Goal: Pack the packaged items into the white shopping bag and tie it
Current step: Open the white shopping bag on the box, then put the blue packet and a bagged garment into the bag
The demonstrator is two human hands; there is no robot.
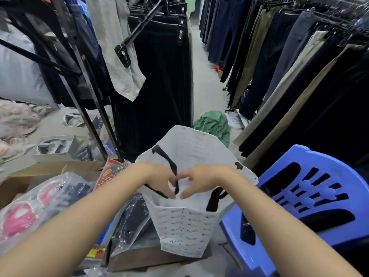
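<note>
The white shopping bag (185, 226) with small black print stands open in front of me, its far flap raised. Both hands are inside its mouth, close together. My left hand (159, 179) pinches one black handle strap (169, 162). My right hand (199, 179) touches the same strap with its fingertips. A second black handle (214, 198) hangs over the bag's right rim. To the left lie packaged items: a clear plastic pack of dark clothing (131, 220), leaning against the bag, and a clear pack with pink and dark pieces (40, 202).
A blue plastic chair (303, 198) stands close on the right. Racks of hanging trousers (279, 66) line both sides of a narrow aisle. A cardboard box (50, 170), white boxes (56, 148) and a green garment (214, 124) lie on the floor.
</note>
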